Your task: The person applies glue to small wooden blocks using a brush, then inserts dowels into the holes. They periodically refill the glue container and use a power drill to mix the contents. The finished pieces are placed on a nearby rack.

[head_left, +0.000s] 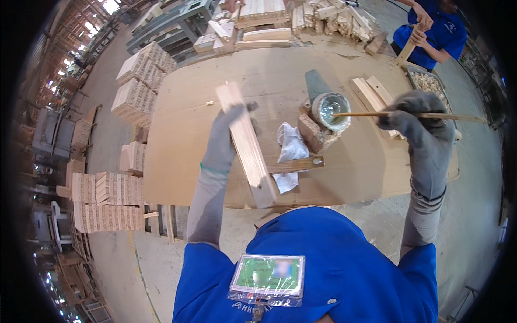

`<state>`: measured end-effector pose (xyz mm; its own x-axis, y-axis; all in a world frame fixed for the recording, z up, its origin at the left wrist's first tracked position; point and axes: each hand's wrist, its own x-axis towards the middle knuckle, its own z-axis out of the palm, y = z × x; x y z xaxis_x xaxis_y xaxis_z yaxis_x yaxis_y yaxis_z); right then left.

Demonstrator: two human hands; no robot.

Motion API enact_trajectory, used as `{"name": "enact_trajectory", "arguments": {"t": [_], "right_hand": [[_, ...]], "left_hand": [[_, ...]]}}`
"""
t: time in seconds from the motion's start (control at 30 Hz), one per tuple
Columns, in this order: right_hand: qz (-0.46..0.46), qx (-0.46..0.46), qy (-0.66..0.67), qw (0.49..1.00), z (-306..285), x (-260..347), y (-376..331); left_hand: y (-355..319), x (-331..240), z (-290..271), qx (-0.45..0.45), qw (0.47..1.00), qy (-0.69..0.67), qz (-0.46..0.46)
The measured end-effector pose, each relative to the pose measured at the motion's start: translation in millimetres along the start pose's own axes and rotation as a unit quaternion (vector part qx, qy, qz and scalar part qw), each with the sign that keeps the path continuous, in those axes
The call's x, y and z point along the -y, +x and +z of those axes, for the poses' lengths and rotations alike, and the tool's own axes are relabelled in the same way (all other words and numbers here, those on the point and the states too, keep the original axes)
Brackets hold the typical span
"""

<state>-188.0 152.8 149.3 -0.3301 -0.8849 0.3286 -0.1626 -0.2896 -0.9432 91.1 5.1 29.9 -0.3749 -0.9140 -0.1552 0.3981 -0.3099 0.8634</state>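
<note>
Board (pixel 249 148) is gripped in the curled left hand (pixel 223 129). The right hand (pixel 424 123) pinches a stick (pixel 363 114), its tip at a pot (pixel 336 127) left of that hand.

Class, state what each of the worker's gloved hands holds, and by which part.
Left hand: a pale wooden bar, gripped in its far half. Right hand: a thin stick, gripped around its middle.

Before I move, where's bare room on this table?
Mostly bare brown tabletop lies between the stacked pale wooden blocks and your grey-gloved left hand, and nearer you, right of the brown wooden strip. Crowded: around the round whitish pot.
</note>
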Motion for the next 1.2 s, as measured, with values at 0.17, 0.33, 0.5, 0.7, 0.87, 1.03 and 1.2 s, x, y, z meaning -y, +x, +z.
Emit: {"name": "enact_trajectory", "arguments": {"t": [0.17, 0.33, 0.5, 0.7, 0.87, 1.03, 1.2], "right_hand": [[0.036, -0.041, 0.074, 0.996, -6.5, -15.2, -6.1], [0.080, -0.023, 0.068, 0.994, -12.9, -20.0, -9.2], [-0.043, 0.092, 0.141, 0.985, -25.6, -38.4, -18.5], [0.031, 0.274, -0.111, 0.955, -11.3, -65.6, -15.1], [0.016, 0.184, 0.007, 0.983, -38.6, -104.2, -26.4], [0.209, 0.101, -0.317, 0.920, -102.3, -159.0, -17.4], [0.162, 0.107, -0.477, 0.857, -116.2, -259.4, 8.3]], "left_hand": [[32.5, 6.2, -53.3, -0.072, 0.966, -0.240, -0.055], [39.7, 17.6, -46.9, -0.132, 0.956, -0.253, -0.075], [27.2, 10.9, 3.7, -0.097, 0.987, -0.108, 0.063], [-1.7, 1.9, 156.9, -0.024, 0.994, -0.034, 0.103], [1.7, 35.3, 221.5, 0.047, 0.982, 0.089, 0.157], [-3.0, 78.6, 211.9, 0.035, 0.899, 0.294, 0.324], [-39.2, 93.7, 212.3, -0.079, 0.961, 0.171, 0.205]]}}
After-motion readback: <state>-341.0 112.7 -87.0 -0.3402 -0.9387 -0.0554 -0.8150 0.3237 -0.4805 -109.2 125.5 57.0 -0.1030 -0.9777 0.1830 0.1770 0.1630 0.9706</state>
